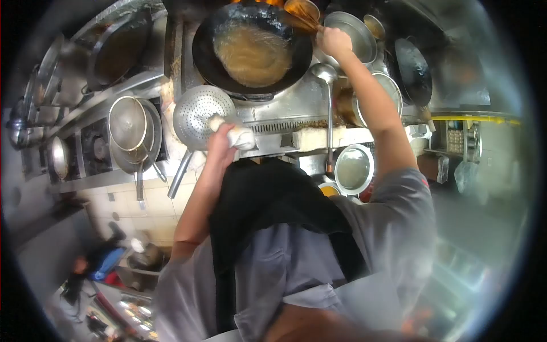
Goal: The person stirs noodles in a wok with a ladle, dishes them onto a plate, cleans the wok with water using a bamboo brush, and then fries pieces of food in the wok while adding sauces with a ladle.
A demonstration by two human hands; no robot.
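Note:
My left hand point(221, 139) is closed on a folded white cloth point(243, 138), just in front of a perforated strainer point(196, 108) whose handle points toward me. My right hand point(334, 41) reaches forward and grips a brown, bristly bamboo brush point(305, 18), held over the right rim of the wok. The large black wok point(205, 65) sits on the stove with swirling brownish liquid point(253, 56) in it. A steel ladle point(325, 71) lies below my right hand, its long handle running toward me.
Flames point(259, 2) show behind the wok. Metal pots point(362, 37) stand at the right, beside another dark wok point(413, 71). Mesh strainers point(128, 122) rest at the left. A bowl of cloudy liquid point(353, 169) is near my right side, below a white block-like cloth point(319, 138).

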